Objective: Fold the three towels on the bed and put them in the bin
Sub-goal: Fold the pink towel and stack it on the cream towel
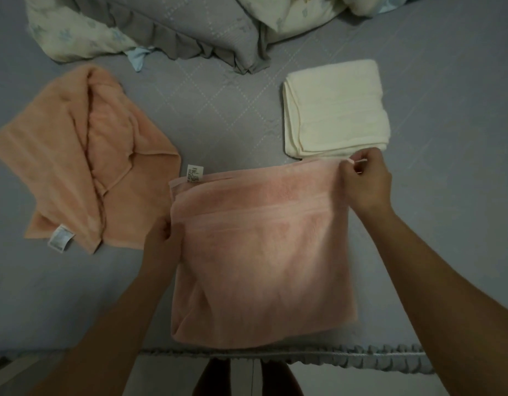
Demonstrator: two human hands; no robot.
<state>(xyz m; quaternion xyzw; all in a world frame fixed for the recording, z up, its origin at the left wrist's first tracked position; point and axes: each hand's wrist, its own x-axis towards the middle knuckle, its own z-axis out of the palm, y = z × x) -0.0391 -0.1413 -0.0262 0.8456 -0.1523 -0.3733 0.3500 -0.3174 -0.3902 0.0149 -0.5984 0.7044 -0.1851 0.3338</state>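
A pink towel (264, 252) lies folded in layers on the grey bed, near its front edge. My left hand (164, 241) grips the towel's left edge about halfway up. My right hand (364, 181) pinches its far right corner, where a small loop sticks out. A cream towel (335, 110) lies neatly folded just beyond the right hand. An orange towel (81, 161) sits crumpled and unfolded to the left, with a white label at its near corner. No bin is in view.
Pillows and a floral quilt (167, 27) are heaped at the far side of the grey quilted bedspread (218, 110). The bed's ruffled front edge (332, 357) runs along the bottom, with the floor below it.
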